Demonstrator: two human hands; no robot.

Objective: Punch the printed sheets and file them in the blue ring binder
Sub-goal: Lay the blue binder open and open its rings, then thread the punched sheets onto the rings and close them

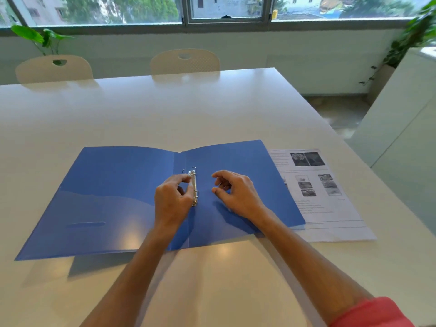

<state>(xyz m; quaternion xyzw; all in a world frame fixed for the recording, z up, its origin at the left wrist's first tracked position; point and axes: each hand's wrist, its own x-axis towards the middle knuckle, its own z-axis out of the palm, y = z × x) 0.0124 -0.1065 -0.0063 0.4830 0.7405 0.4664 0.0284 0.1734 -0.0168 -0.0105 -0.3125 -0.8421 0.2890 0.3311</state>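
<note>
Forearms reach over the table to the open binder. Left hand pinches the rings; right hand hovers loosely curled, empty. Sheets at three o'clock look unpunched; the snapping rings might nip fingers.

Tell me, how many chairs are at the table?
2. One chair stands behind the far edge of the table on the left, the other chair near the middle. Only their backs show; more could be outside the view.
</note>
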